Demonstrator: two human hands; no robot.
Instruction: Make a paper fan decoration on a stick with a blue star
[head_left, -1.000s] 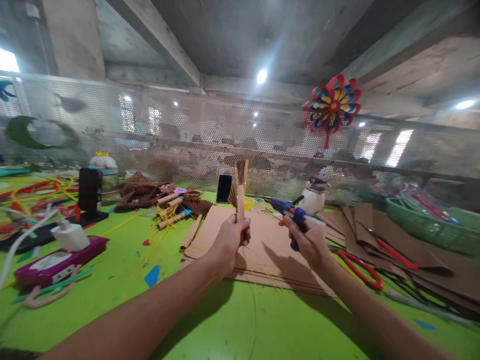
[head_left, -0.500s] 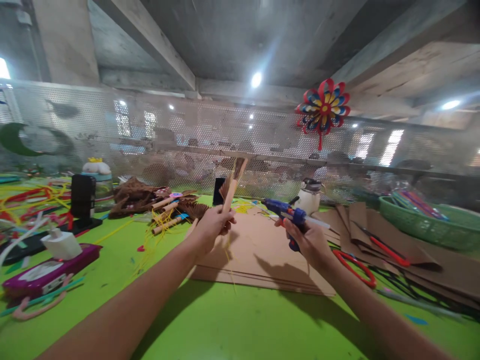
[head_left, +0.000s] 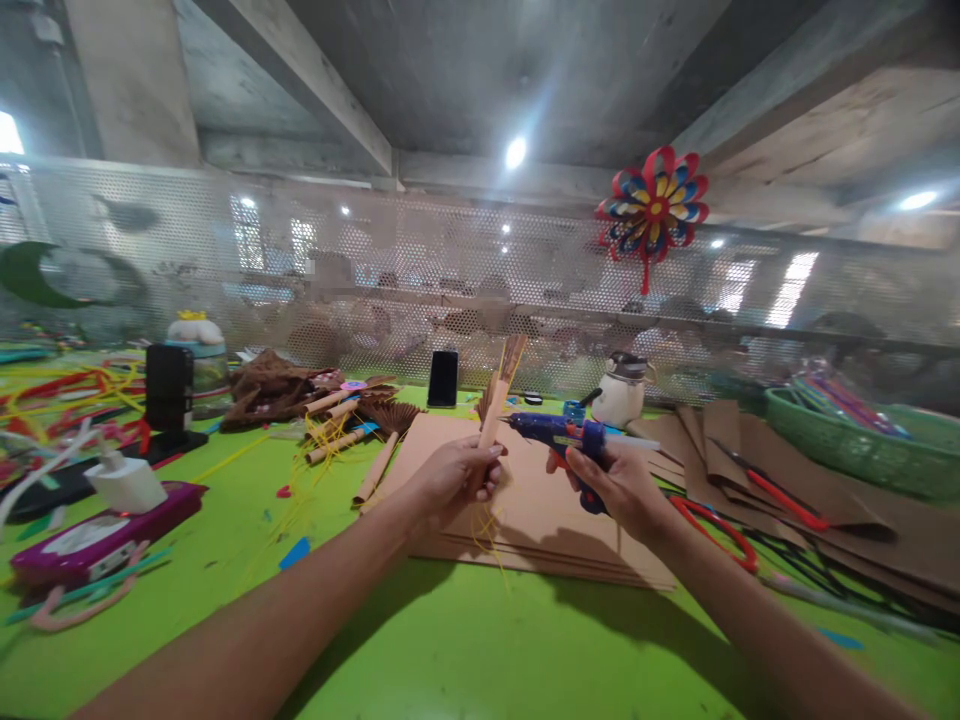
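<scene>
My left hand (head_left: pixel 459 472) is closed round a rolled brown paper stick (head_left: pixel 495 405) with a pleated fan-like top, held upright and leaning right. Thin yellow strands hang below that hand. My right hand (head_left: pixel 616 485) grips a blue hot glue gun (head_left: pixel 559 432) by its handle. The gun's nozzle points left and sits right beside the stick, just above my left fingers. Both hands hover over a stack of brown cardboard sheets (head_left: pixel 540 520) on the green table (head_left: pixel 465 650).
More brown paper rolls and pleated fans (head_left: pixel 352 420) lie left of the cardboard. A phone (head_left: pixel 442 378) stands against the mesh wall. Red-handled scissors (head_left: pixel 712 535), a green basket (head_left: pixel 862 445), a white bottle (head_left: pixel 621 392), and a purple case with a white charger (head_left: pixel 105 520) surround the hands.
The glue gun has swung left until its nozzle meets the stick. My left hand has lowered the stick and shifted it right, tilting it toward the gun.
</scene>
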